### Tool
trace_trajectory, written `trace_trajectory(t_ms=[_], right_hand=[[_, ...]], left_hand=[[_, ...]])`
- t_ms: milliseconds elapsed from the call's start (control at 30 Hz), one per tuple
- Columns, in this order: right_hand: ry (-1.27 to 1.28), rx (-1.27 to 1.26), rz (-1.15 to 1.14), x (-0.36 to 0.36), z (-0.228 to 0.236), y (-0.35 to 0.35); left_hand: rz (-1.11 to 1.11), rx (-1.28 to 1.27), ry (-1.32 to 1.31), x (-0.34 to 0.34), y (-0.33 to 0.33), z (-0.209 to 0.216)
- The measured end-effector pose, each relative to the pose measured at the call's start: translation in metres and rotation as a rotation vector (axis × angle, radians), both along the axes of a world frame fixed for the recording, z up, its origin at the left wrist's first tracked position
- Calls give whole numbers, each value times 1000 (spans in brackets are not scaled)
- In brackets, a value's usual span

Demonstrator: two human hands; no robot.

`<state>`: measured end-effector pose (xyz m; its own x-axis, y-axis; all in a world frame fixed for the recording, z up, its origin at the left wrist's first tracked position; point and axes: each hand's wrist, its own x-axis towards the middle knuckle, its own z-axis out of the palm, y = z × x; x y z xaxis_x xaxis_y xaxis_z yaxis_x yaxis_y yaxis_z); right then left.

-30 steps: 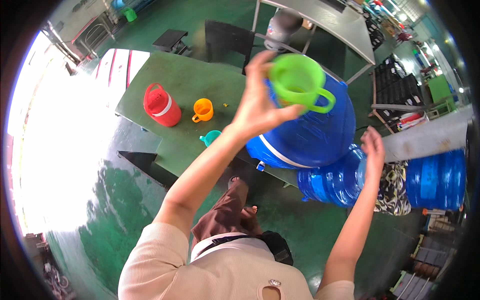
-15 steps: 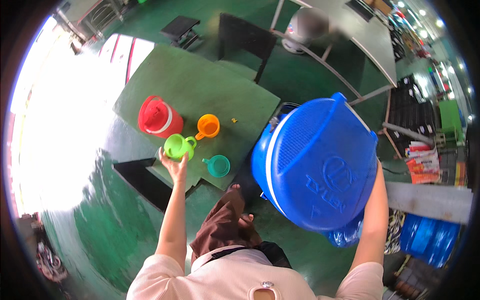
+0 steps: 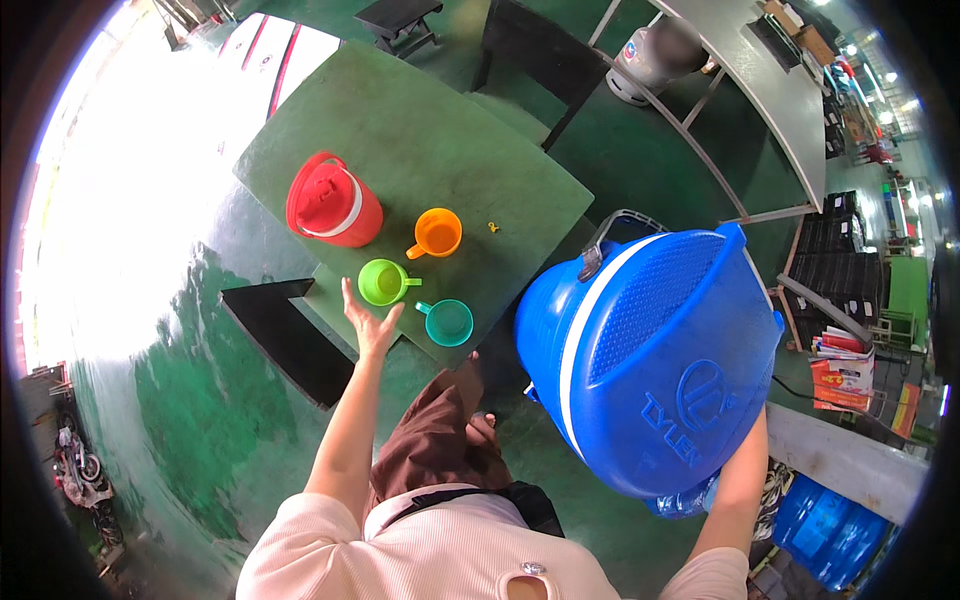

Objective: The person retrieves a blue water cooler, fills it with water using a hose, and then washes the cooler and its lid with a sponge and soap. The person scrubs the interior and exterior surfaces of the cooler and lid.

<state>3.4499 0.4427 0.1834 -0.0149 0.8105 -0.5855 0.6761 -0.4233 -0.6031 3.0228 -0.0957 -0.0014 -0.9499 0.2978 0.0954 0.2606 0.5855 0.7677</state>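
My left hand (image 3: pixel 370 322) is open, thumb and fingers spread, just below a light green cup (image 3: pixel 381 283) that stands on the green table (image 3: pixel 420 130). To the right of this cup are a teal cup (image 3: pixel 449 323) and an orange cup (image 3: pixel 437 233). Behind it a red jug (image 3: pixel 335 203) with a white band and a lid stands on the same table. A big blue cooler jug (image 3: pixel 655 350) with a white band fills the right side. My right forearm (image 3: pixel 743 480) reaches behind its near right edge, which hides the fingers of that hand.
A small yellow piece (image 3: pixel 493 227) lies on the table. Black benches (image 3: pixel 290 345) flank it. A grey metal table (image 3: pixel 770 100) stands at the far right, with a gas cylinder (image 3: pixel 632 70) beside its frame. Blue water bottles (image 3: pixel 830 530) lie at the lower right.
My left hand has let go of the light green cup, which now rests on the table. The view has shifted, and the blue cooler jug appears lower.
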Motion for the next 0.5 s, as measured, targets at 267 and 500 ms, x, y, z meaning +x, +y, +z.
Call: trace_trajectory(t_ms=[267,500], right_hand=[[268,471,-171,9,79,-39],[431,491,-164,-20,180,-142]], left_hand=[[-506,446,37,102,51,186],[-836,505,79,173,105,220]])
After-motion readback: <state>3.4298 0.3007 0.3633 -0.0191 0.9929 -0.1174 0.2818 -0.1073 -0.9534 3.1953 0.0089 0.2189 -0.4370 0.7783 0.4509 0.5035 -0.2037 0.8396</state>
